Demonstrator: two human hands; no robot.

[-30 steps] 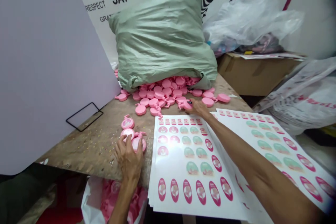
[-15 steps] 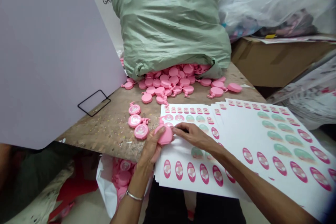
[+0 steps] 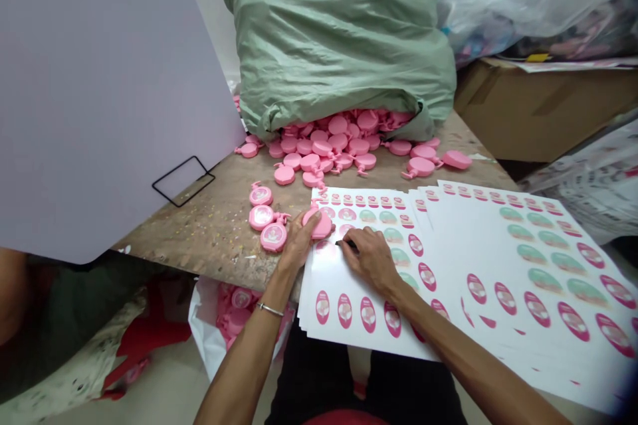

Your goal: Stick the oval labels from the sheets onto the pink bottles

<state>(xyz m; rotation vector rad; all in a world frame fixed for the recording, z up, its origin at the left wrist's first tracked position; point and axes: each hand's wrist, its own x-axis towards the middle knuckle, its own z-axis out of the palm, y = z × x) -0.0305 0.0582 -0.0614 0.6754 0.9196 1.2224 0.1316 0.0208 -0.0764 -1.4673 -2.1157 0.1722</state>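
Observation:
My left hand [image 3: 299, 240] is closed around a pink round plastic case [image 3: 319, 224] with a small hooked stem, tilted over the left edge of the sticker sheet [image 3: 349, 272]. My right hand [image 3: 371, 259] rests on that sheet just right of the case. Pinched in its fingers is a thin dark pointed tool [image 3: 341, 244], mostly hidden, its tip by a round pink sticker [image 3: 326, 247]. Left of my hands lie several cases with round labels, one of them a labelled pink case [image 3: 274, 237].
Plain pink cases [image 3: 319, 146] spill from a green sack [image 3: 339, 40] at the back. More sticker sheets [image 3: 543, 259] lie to the right. A white bag [image 3: 202, 319] of pink cases hangs below the table's front edge. A pale panel [image 3: 109, 99] stands at left; part of another person shows beneath it.
My right hand has moved away from the pink case and down onto the sticker sheet with the dark tool. My left hand still holds the case. The camera view has tilted slightly downward.

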